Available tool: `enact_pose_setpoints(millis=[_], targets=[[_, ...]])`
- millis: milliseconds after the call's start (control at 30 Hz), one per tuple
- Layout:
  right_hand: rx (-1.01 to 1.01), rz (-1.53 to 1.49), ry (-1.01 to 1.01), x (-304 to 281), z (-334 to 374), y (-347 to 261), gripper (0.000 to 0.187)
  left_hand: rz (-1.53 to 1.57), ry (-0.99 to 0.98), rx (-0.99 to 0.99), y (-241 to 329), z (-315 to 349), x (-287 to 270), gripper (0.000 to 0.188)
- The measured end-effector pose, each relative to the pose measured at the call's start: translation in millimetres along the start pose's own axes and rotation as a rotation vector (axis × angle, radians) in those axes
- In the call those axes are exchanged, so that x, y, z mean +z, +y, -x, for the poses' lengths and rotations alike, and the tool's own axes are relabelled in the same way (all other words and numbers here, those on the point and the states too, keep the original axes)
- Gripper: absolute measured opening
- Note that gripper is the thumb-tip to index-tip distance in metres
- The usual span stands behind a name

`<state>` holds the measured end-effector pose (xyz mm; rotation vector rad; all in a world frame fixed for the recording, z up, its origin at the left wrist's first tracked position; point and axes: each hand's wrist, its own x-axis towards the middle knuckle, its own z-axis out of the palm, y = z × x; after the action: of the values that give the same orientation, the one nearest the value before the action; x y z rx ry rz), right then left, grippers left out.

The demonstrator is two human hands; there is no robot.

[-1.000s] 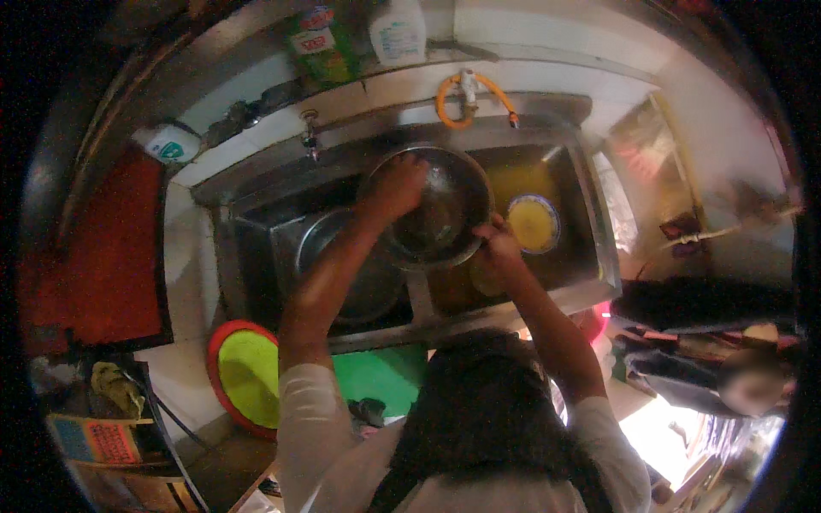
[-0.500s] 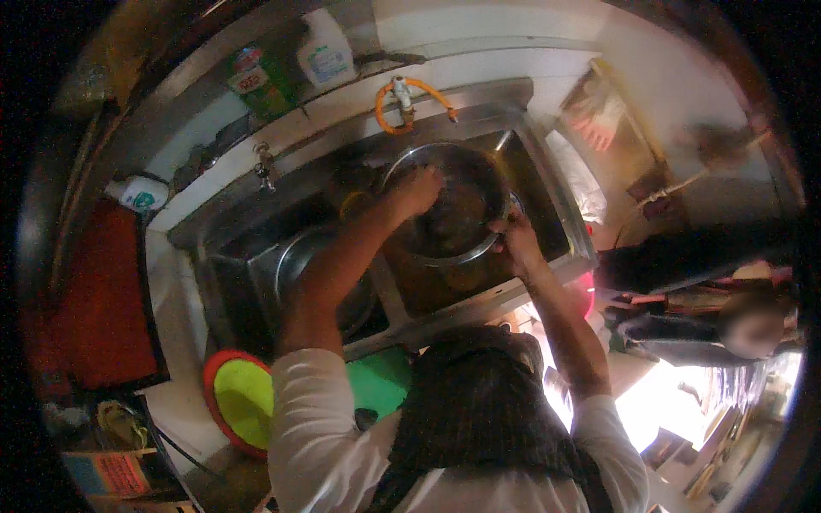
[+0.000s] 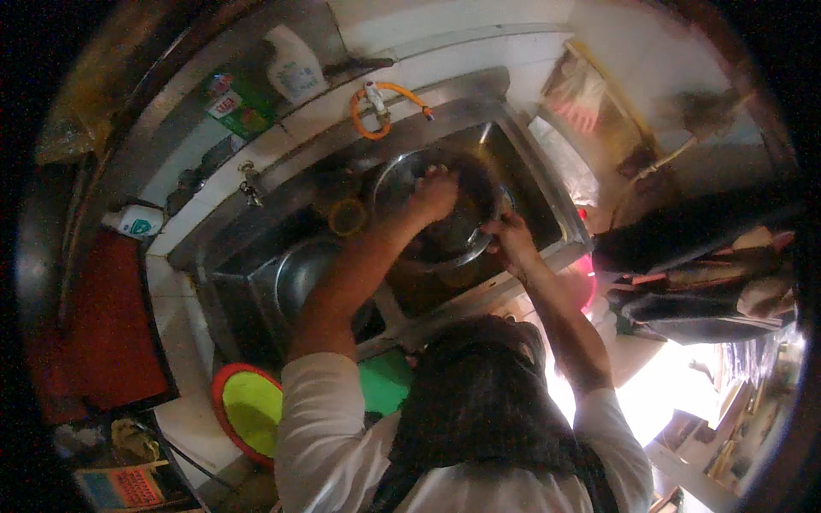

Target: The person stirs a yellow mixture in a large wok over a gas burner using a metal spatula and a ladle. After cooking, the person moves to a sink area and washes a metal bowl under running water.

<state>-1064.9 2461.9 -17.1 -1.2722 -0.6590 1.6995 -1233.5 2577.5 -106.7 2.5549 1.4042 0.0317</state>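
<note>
A round metal basin point(image 3: 472, 256) stands in the right bowl of a steel double sink point(image 3: 547, 175), its inside dim and shadowed. My left hand point(image 3: 438, 195) reaches down into it with curled fingers; whatever they hold or press is hidden. At the basin's right edge, my right hand point(image 3: 510, 238) grips the rim, thumb on the near side. Another round metal vessel point(image 3: 299, 278) sits in the left bowl, partly covered by my left forearm. Left of the basin lies a yellow ring-shaped item point(image 3: 345, 217).
Behind the sink rise a tap with an orange hose point(image 3: 374, 98) and a smaller tap point(image 3: 249, 190). On the ledge stand a white bottle point(image 3: 295, 70) and a green packet point(image 3: 241, 109). A red-rimmed yellow tub point(image 3: 256, 410) is at lower left. Pink gloves point(image 3: 581, 113) hang at right.
My left hand has shifted a little to the right inside the basin. The right hand keeps its hold on the rim. The whole view has turned slightly.
</note>
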Motion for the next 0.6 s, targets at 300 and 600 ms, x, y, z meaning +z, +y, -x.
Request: enact_pose_setpoints(millis=[300, 600], targets=[[-0.098, 0.089, -0.019, -48.9, 2.9, -2.8, 0.023, 0.213, -0.459, 0.452, 55.9, 40.2, -9.4, 0.026], [-0.107, -0.123, -0.026, -46.9, 11.8, 2.3, 0.021, 0.093, -0.457, 0.472, 76.8, 27.2, -31.0, 0.039]])
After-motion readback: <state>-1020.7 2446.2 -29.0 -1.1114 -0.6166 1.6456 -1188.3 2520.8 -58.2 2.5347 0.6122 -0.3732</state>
